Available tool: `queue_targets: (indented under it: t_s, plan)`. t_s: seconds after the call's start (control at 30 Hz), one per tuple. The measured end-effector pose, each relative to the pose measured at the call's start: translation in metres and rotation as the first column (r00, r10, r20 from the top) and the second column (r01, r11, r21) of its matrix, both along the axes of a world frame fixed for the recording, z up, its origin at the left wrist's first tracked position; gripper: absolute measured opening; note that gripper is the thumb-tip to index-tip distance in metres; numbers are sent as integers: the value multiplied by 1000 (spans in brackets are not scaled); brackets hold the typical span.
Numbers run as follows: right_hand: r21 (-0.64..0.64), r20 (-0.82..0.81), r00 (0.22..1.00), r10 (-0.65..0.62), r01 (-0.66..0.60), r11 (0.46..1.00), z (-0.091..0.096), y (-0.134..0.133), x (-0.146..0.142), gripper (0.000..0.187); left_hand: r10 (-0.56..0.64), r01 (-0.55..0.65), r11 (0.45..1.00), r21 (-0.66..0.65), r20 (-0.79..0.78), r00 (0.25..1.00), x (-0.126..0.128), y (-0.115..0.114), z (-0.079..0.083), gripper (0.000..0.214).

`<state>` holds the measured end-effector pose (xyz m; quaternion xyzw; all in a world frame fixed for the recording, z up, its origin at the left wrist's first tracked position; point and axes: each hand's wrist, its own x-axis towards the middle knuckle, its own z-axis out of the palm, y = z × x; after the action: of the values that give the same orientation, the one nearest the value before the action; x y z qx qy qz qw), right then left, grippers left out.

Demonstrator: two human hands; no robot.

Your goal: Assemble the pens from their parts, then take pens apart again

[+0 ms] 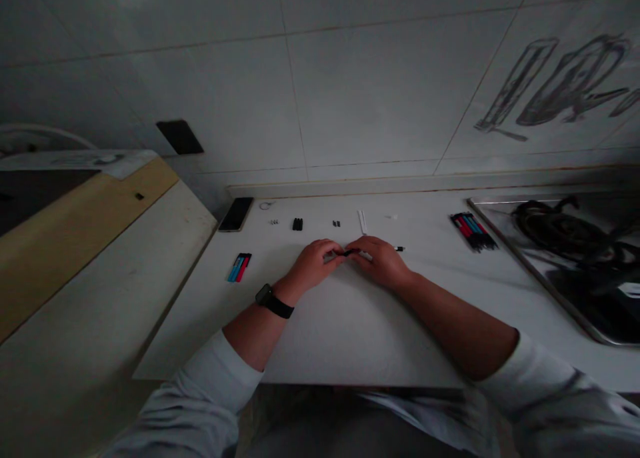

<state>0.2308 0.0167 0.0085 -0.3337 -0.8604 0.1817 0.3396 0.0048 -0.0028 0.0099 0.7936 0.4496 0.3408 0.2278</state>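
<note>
Left grip (316,261) first: we see our thumb and fingers pinching the left end of a small dark piece (349,252). From that grip, the piece lies to the right, between both hands above the tabletop (350,338); its long axis runs roughly left to right. Our right grip (379,262) pinches the other end; neither hand is clearly nearer. Just right of it, a black-and-white part (399,249) shows; we cannot tell whether it joins the piece.
</note>
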Motion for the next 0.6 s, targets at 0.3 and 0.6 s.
queue_targets:
  t_s: [0.3, 0.6]
  plan:
    - [129, -62, 958, -280, 286, 950, 15, 40, 5, 24, 173, -171, 985, -31, 111, 979, 0, 4, -3, 12]
    - [192, 440, 854, -277, 212, 958, 7, 101, -23, 29, 200, -194, 979, -67, 109, 974, -3, 9, -11, 14]
